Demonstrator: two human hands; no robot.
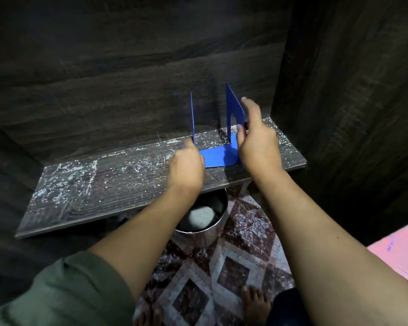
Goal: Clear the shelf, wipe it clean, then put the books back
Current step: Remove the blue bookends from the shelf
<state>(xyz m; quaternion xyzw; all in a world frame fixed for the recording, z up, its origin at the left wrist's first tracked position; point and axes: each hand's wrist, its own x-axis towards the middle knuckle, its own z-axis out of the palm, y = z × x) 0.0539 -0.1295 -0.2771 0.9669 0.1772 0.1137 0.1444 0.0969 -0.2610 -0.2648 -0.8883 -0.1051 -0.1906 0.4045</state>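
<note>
A dark wooden shelf [104, 184] speckled with white dust runs across the middle of the head view. Two blue metal bookends stand on its right part. The left bookend [192, 118] shows edge-on, and my left hand [186, 168] grips its base. The right bookend [233, 109] stands upright with its flat foot [218, 157] lying toward me. My right hand [257, 142] holds its upright plate, thumb on the near side and fingers behind it. No books are on the shelf.
Below the shelf a steel bucket [198, 231] holds a pale cloth [200, 216]. It stands on a patterned tile floor [233, 274], beside my bare feet. A pink box [400, 255] sits at the right edge. Dark wooden walls close the back and right sides.
</note>
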